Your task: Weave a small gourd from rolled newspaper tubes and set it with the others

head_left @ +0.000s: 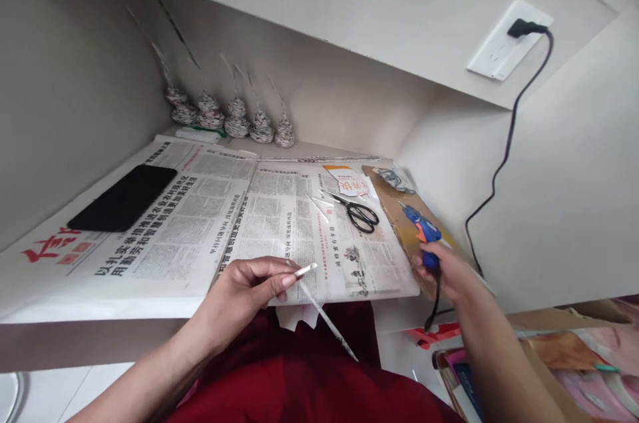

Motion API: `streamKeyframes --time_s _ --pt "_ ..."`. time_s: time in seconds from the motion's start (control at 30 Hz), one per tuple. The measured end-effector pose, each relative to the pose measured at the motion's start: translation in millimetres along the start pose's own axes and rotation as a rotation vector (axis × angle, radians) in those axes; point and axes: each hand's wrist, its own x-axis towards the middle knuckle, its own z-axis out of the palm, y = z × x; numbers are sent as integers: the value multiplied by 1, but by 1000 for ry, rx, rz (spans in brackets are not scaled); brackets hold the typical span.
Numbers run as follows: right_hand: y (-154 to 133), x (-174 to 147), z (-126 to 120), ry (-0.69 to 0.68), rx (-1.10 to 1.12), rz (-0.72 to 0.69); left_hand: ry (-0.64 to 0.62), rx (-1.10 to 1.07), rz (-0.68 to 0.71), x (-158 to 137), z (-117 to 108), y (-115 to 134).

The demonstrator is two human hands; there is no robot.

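Observation:
Over the front edge of the newspaper-covered desk, my left hand [254, 290] pinches a thin rolled paper strip [327, 320]. One short end pokes out past the fingertips, and a longer length hangs down toward my lap. On the right, my right hand [446, 270] is wrapped around the handle of a blue and orange glue gun [423, 226], its nozzle pointing up and to the left above a piece of cardboard [387, 193]. Black-handled scissors [360, 215] lie on the newspaper [279, 210] between the two hands, with small white paper scraps [318, 208] beside them.
Several small gourd-shaped woven paper pieces [237, 118] stand along the back wall. A black flat object [124, 198] lies at left. Long thin paper rolls [319, 158] rest at the back. A black cord [504, 163] runs from the wall socket [510, 40] down the right side.

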Motion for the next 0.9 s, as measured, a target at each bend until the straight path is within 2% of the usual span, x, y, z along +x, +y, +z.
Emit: streamKeyframes --time_s 0.23,0.43,0.7,0.9 --pt "-14 -67 38 -223 -78 -114 -25 -66 -5 13 11 8" --pt "-27 -94 48 -318 -258 -141 -24 -110 -33 13 11 12" --pt "-39 -121 67 -240 -465 -220 -34 -141 -35 10 8 14" --pt "-43 -123 71 -267 -525 -289 -41 -133 -30 8 8 15"
